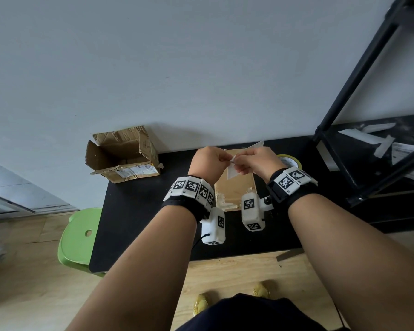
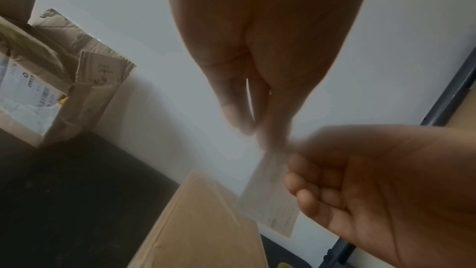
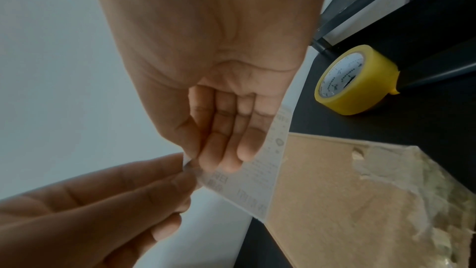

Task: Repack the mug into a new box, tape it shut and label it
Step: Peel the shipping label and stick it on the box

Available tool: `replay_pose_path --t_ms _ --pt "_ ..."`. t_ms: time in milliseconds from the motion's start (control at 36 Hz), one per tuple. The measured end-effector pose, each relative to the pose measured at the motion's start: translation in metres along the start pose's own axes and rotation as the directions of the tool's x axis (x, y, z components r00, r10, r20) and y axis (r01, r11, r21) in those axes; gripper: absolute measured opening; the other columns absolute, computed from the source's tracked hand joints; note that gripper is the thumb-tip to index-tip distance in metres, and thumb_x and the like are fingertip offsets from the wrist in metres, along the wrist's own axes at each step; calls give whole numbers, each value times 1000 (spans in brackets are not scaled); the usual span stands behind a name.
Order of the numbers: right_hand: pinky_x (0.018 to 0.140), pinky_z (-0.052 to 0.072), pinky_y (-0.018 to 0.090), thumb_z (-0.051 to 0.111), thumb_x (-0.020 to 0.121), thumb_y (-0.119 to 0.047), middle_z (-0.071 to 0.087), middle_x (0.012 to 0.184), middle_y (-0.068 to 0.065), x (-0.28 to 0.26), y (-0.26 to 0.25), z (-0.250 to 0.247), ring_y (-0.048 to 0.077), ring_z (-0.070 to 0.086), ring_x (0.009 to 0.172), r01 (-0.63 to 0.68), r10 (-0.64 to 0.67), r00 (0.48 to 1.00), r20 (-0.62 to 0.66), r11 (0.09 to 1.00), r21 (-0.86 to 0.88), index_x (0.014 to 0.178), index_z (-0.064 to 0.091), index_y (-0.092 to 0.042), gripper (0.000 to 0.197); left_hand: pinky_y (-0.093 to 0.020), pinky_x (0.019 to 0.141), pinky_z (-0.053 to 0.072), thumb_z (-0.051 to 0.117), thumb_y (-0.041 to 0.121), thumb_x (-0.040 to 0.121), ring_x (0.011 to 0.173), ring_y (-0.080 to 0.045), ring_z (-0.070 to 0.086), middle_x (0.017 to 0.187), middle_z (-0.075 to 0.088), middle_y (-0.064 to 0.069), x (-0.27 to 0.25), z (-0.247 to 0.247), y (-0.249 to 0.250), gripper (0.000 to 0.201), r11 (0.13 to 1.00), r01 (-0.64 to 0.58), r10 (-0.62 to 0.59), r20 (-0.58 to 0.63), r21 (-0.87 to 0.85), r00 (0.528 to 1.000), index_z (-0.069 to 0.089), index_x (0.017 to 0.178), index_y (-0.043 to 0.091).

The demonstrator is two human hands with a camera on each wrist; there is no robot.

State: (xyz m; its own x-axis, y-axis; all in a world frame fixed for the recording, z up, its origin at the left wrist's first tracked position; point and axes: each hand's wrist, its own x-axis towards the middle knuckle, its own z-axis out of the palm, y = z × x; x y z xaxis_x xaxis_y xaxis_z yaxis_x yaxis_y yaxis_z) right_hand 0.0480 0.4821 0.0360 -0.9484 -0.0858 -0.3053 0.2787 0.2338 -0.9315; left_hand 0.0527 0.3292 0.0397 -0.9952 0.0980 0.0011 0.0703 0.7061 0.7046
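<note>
Both hands hold a white printed label (image 1: pixel 232 172) above a closed brown box (image 1: pixel 237 191) on the black table (image 1: pixel 141 211). My left hand (image 1: pixel 225 159) pinches the label's corner between thumb and fingertips (image 2: pixel 242 127). My right hand (image 1: pixel 237 164) pinches the same end, its fingers (image 3: pixel 226 146) curled against the label (image 3: pixel 255 180). In the left wrist view the label (image 2: pixel 273 201) hangs over the box (image 2: pixel 206 221). The box top (image 3: pixel 347 191) has a torn, rough patch at its near end. No mug shows in any view.
An old torn cardboard box (image 1: pixel 122 156) stands open at the table's left rear corner. A yellow tape roll (image 3: pixel 355 80) sits right of the closed box. A black shelf frame (image 1: pixel 359 91) holding papers rises at the right. A green stool (image 1: pixel 79 240) stands left of the table.
</note>
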Motion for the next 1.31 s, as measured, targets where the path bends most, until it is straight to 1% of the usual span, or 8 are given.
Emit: replay_pose_path --t_ms 111,333,417,611,722,861,1028,1306 --pt "80 56 40 71 84 -9 70 75 12 -1 0 0 21 66 71 -5 5 1000 -5 1000 0 81 70 -6 4 -22 80 48 69 16 83 89 -12 65 93 74 2 0 1 0 14 1000 -10 10 -1 20 1000 78 94 18" --pt "80 56 42 70 84 -8 69 71 11 -1 4 1 24 65 71 -8 8 1000 2 1000 -6 78 71 -6 6 -25 79 50 68 18 83 87 -13 66 89 74 4 0 2 -1 14 998 -17 16 25 54 1000 78 92 21" --pt "80 55 41 70 84 -9 69 71 11 -1 3 2 23 64 70 -14 14 1000 2 1000 -11 81 71 -5 6 -26 79 50 68 18 83 87 -14 65 89 74 2 -1 1 0 13 998 -21 19 33 66 999 78 91 20" --pt "75 55 36 68 87 -8 68 73 11 -2 2 4 21 64 69 -12 13 1000 19 1000 -20 82 69 -5 6 -22 74 45 67 17 83 86 -14 64 88 74 2 -2 0 -1 14 996 -18 14 41 85 999 78 92 21" --pt "70 54 32 67 86 -3 67 74 14 -2 1 4 22 63 68 -29 29 999 31 1000 5 82 68 -2 5 -22 76 47 68 18 83 87 -13 64 89 74 3 -2 -2 -2 14 997 -4 0 52 72 999 78 92 21" --pt "77 55 36 68 83 0 67 80 19 -2 1 4 25 63 74 -40 40 999 33 999 10 87 69 3 6 -20 75 45 67 17 83 87 -12 64 89 74 3 -2 -3 -2 15 998 -1 -3 63 57 998 78 93 22" --pt "79 54 36 67 83 1 67 79 18 -2 1 3 26 62 75 -38 38 998 41 999 6 85 69 2 3 -19 72 41 67 18 83 85 -11 63 88 74 3 -2 -4 -2 15 999 -4 1 69 51 998 78 94 21" --pt "87 54 43 70 81 -2 69 79 18 0 3 3 28 64 77 -42 42 998 36 999 -1 84 71 2 5 -20 73 43 67 21 84 86 -11 63 88 74 4 0 -4 -2 15 999 -6 2 83 45 997 78 94 23"
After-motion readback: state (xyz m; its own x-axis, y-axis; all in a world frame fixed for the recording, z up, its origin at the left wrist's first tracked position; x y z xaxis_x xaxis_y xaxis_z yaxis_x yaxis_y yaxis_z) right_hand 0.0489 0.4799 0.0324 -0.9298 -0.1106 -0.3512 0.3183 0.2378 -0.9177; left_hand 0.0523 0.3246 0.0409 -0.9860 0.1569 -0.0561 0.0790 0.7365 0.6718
